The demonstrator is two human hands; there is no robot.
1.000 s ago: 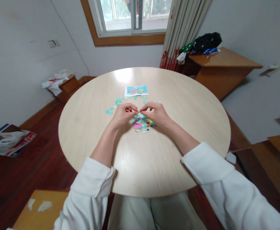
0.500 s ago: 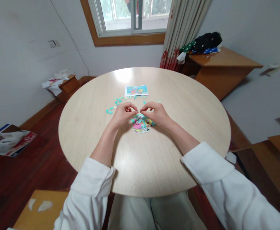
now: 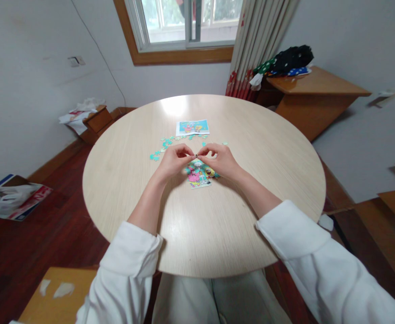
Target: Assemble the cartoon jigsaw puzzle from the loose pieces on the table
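Observation:
My left hand (image 3: 176, 158) and my right hand (image 3: 218, 158) meet over the middle of the table, thumb and forefinger of each pinched together. Between the fingertips is a small dark puzzle piece (image 3: 196, 156), seen nearly edge-on and held by both hands. Just below them lies a partly joined jigsaw puzzle (image 3: 200, 176) with pink, yellow and teal cartoon figures; my fingers cover its upper edge. Loose teal puzzle pieces (image 3: 166, 143) are scattered beyond and to the left of my left hand. Behind them lies a printed picture card (image 3: 193, 127) with similar figures.
All this rests on a round pale wooden table (image 3: 123, 180). A few loose pieces lie near the card and beyond my right hand. A brown side desk (image 3: 319, 83) with cloths on it stands at the back right. A cardboard box (image 3: 58, 292) is at the lower left.
The fingertips have come slightly closer together, and the small piece between them has turned a little so that it shows more. The pieces on the table have not moved.

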